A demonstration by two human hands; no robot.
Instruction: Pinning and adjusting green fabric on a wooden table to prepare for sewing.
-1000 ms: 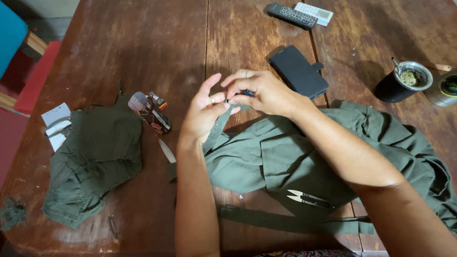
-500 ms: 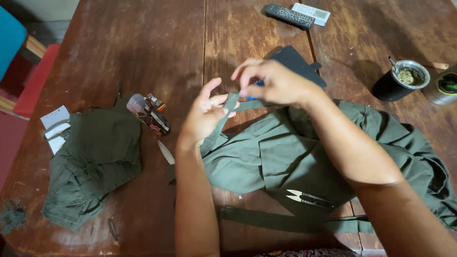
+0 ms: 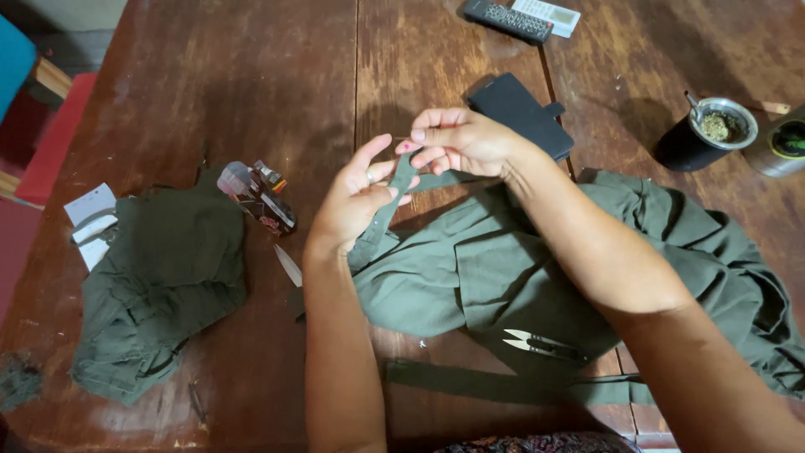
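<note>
My left hand (image 3: 356,201) and my right hand (image 3: 461,138) both pinch a narrow olive-green fabric strap (image 3: 381,220), lifted above the wooden table (image 3: 277,84). The strap runs down to a large olive-green garment (image 3: 520,268) spread under my right forearm. Small thread snips (image 3: 537,342) lie on that garment near the front. A second folded piece of olive-green cloth (image 3: 155,285) lies to the left, apart from both hands.
A small clear sewing kit (image 3: 256,195) and paper slips (image 3: 92,222) sit by the left cloth. A black case (image 3: 520,113) lies behind my right hand, a remote (image 3: 507,18) at the far edge, a dark cup with a metal straw (image 3: 704,134) at right.
My right hand has lifted and pulled away from the left, raising the strap end higher off the table. The left hand stays about where it was.
</note>
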